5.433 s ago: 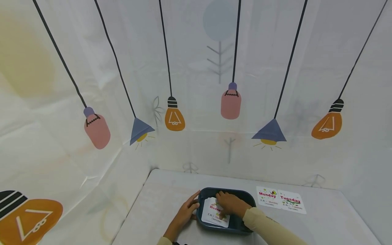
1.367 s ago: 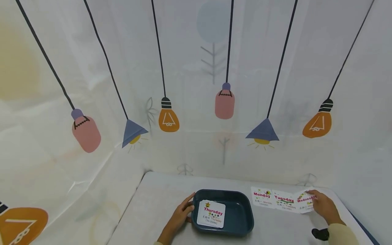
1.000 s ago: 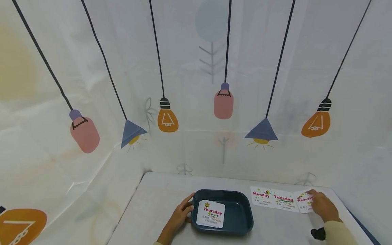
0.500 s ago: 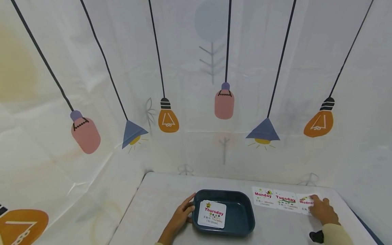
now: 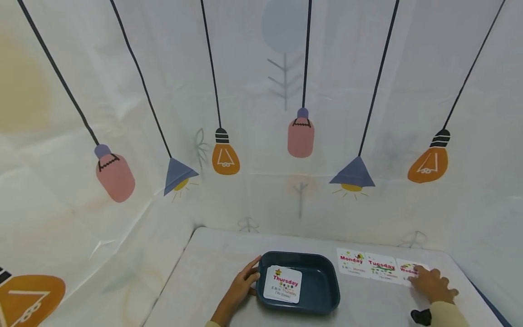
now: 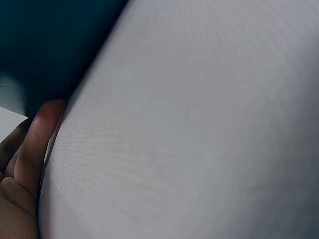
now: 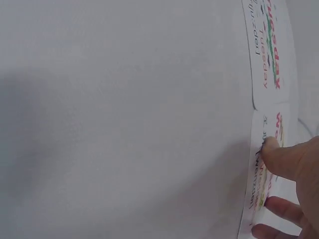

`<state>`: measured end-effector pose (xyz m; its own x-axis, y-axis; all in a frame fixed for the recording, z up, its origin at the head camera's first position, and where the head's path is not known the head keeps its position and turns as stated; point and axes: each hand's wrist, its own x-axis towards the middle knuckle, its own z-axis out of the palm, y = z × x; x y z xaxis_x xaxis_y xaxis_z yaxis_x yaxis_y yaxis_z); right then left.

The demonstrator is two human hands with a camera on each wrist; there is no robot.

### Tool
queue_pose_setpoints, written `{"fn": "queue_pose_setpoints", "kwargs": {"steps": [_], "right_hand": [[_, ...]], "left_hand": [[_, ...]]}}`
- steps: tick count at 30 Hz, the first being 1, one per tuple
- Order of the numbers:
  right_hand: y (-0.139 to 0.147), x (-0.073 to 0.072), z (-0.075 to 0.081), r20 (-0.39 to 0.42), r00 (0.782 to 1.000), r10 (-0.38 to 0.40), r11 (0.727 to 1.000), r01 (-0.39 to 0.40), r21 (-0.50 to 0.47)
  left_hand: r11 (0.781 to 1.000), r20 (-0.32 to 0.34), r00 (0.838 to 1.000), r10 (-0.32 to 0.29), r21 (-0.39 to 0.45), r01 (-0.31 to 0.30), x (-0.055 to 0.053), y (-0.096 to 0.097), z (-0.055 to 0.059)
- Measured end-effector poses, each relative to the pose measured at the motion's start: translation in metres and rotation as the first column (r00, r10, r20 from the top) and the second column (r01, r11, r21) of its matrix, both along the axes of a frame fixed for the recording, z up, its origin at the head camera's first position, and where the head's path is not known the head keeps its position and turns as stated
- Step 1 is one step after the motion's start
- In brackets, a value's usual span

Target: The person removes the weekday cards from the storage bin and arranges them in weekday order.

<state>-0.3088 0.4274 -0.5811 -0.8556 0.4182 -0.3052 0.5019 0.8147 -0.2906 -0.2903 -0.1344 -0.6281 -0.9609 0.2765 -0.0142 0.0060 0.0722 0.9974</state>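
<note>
My right hand point(image 5: 432, 284) rests with spread fingers on the Wednesday card point(image 5: 406, 268), covering its right part. In the right wrist view, the thumb and fingertips touch that card point(image 7: 256, 172), which lies flat against the edge of the Tuesday card point(image 7: 264, 55). Further left in the row is the Monday card point(image 5: 352, 262). My left hand point(image 5: 241, 284) lies against the left side of a dark blue tray point(image 5: 320, 259), fingers extended along its wall. Inside it, a stack of cards shows the Thursday card point(image 5: 283, 284) on top. In the left wrist view, the thumb point(image 6: 47, 117) presses the tray's side.
A white table point(image 5: 220, 247) carries everything, its back edge against a pale fabric wall point(image 5: 253, 200) printed with hanging lamps. Near the right wrist is a black object point(image 5: 421, 317), its kind unclear.
The Wednesday card has gone from the tray to the right end of the row, uncovering Thursday. Lately it has straightened beside Tuesday, and the right hand's fingers have spread. The left hand stays by the tray.
</note>
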Motion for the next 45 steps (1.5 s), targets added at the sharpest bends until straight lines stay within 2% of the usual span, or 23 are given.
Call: {"fn": "queue_pose_setpoints", "kwargs": {"steps": [6,11,15,18,22,27,29,31,34,38,40,42,45], "right_hand": [[0.004,0.001,-0.006,-0.004,1.0,0.01,0.999,-0.01,0.036],[0.007,0.006,-0.01,-0.044,0.999,0.013,1.0,-0.012,0.02],[0.008,0.013,-0.016,-0.077,0.996,-0.05,0.998,0.046,-0.049],[0.006,0.021,-0.024,-0.17,0.981,-0.096,0.994,0.085,-0.069],[-0.001,0.028,-0.03,-0.308,0.941,-0.141,0.99,0.131,-0.054],[-0.012,0.033,-0.029,-0.362,0.901,-0.241,0.97,0.228,-0.078],[-0.019,0.034,-0.029,-0.404,0.878,-0.257,0.966,0.242,-0.087],[-0.028,0.035,-0.03,-0.468,0.846,-0.255,0.967,0.233,-0.106],[-0.043,0.034,-0.029,-0.593,0.779,-0.204,0.979,0.147,-0.143],[-0.066,0.027,-0.023,-0.691,0.72,-0.062,0.993,-0.028,-0.117],[-0.078,0.024,-0.02,-0.708,0.706,0.009,0.992,-0.097,-0.085],[-0.088,0.024,-0.016,-0.734,0.677,0.06,0.987,-0.15,-0.059],[-0.099,0.025,-0.012,-0.752,0.651,0.102,0.981,-0.19,-0.032]], "left_hand": [[1.0,0.0,1.0,0.002,-0.004,-0.002,-0.001,0.0,0.001],[1.0,0.016,1.0,0.011,-0.005,-0.011,0.0,0.001,0.002],[1.0,0.035,0.999,0.019,0.001,-0.019,0.002,0.002,0.003],[1.0,0.038,0.999,0.025,-0.007,-0.025,0.002,0.003,0.002],[0.999,0.015,0.999,0.029,-0.015,-0.029,0.004,0.001,0.0],[1.0,0.013,1.0,0.02,0.009,-0.021,0.004,0.001,0.0],[1.0,0.022,1.0,0.017,0.009,-0.017,0.003,0.001,0.0],[1.0,0.022,1.0,0.016,0.003,-0.016,0.002,0.001,0.001],[1.0,0.009,1.0,0.014,-0.015,-0.014,0.0,0.001,0.003],[1.0,-0.024,1.0,0.008,-0.027,-0.008,-0.002,0.001,0.006],[1.0,-0.019,1.0,0.012,-0.029,-0.012,-0.002,0.001,0.005],[0.999,-0.015,1.0,0.016,-0.032,-0.016,0.0,0.0,0.003],[1.0,0.013,1.0,0.008,-0.029,-0.007,0.003,0.0,-0.001]]}}
